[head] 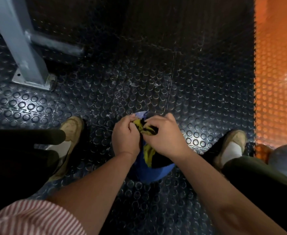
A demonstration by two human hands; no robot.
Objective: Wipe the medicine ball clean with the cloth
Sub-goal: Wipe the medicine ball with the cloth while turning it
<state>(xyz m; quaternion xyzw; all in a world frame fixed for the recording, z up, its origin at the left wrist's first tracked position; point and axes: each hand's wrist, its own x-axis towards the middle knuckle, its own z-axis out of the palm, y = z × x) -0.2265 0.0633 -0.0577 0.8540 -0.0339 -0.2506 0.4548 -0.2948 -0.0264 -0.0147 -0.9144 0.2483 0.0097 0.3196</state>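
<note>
Between two tan shoes, the left shoe [71, 128] and the right shoe [233, 138], one round blue medicine ball [156, 173] sits on black studded rubber flooring [139, 73]. Two bare forearms reach down over it, wrists close together. The left hand [125, 135] curls its fingers round the top of one crumpled yellow-and-black cloth [148, 153]. The right hand [164, 138], knuckles up, pinches the same cloth just beside it. The cloth hangs onto the ball's top. One greyish ball [285, 158] shows at the right edge, by one orange studded mat [278, 82]. One grey metal post [20, 48] stands upper left.
</note>
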